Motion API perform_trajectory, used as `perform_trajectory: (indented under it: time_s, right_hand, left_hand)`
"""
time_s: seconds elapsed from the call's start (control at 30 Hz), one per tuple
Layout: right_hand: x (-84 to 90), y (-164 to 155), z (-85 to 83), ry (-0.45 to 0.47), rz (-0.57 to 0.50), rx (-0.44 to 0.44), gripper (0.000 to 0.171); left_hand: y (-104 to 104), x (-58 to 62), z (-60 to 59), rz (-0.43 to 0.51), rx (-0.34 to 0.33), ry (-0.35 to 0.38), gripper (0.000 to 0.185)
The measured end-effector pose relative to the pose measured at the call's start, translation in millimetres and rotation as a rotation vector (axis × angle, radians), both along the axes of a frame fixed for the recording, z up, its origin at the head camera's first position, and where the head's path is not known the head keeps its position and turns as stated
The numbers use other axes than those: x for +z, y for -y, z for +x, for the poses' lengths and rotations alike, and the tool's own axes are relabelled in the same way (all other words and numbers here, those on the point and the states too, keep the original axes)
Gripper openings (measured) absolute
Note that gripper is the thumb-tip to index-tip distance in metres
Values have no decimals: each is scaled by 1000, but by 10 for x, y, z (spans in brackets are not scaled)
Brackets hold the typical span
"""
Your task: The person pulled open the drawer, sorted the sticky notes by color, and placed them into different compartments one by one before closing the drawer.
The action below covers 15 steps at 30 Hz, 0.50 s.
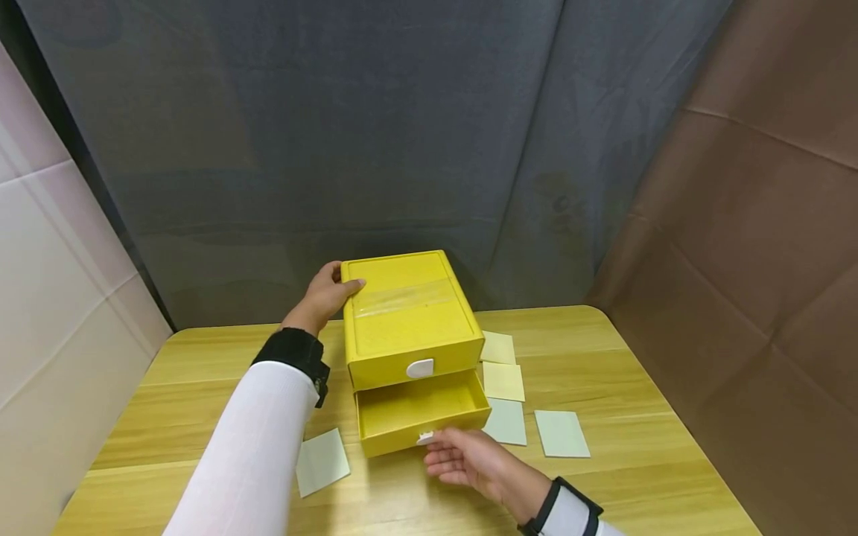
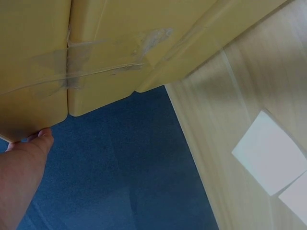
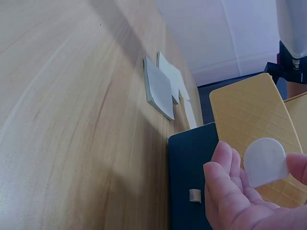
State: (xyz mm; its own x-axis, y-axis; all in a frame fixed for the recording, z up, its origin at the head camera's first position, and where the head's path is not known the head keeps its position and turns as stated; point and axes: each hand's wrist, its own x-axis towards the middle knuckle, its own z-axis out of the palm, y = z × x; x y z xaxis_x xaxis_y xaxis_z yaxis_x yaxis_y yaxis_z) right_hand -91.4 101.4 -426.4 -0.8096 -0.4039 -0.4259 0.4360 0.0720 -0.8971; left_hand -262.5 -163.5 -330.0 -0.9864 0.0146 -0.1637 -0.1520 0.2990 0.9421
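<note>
Drawer box point(image 1: 410, 333): ylw | handles point(image 1: 424, 439): wht | 2 notes point(image 1: 503, 382): pale ylw | 3 pads point(image 1: 561, 434): pale grn | table point(image 1: 643, 476): lt ylw-brn, streaky grain | back curtain point(image 1: 375, 149): dk gry-blu | R cloth point(image 1: 751, 223): brn | L cloth point(image 1: 60, 283): wht/pinkish | sleeve point(image 1: 241, 454): wht | strap point(image 1: 291, 351): blk

wood-grain table point(image 1: 643, 461) with yellow drawer unit point(image 1: 402, 327), pale note pads point(image 1: 561, 434)

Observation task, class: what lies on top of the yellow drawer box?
A strip of clear tape crosses the top of the yellow drawer box, and the left hand rests its thumb near the left edge. The patch beneath that thumb is covered.
</note>
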Motion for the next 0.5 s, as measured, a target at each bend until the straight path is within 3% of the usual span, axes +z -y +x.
perform_trajectory:
  time_s: [0.5]
  right_hand:
    - [-6, -19, 38, 2, -2, 15, 40]
  left_hand:
    - [-5, 5, -13, -1, -17, 5, 67]
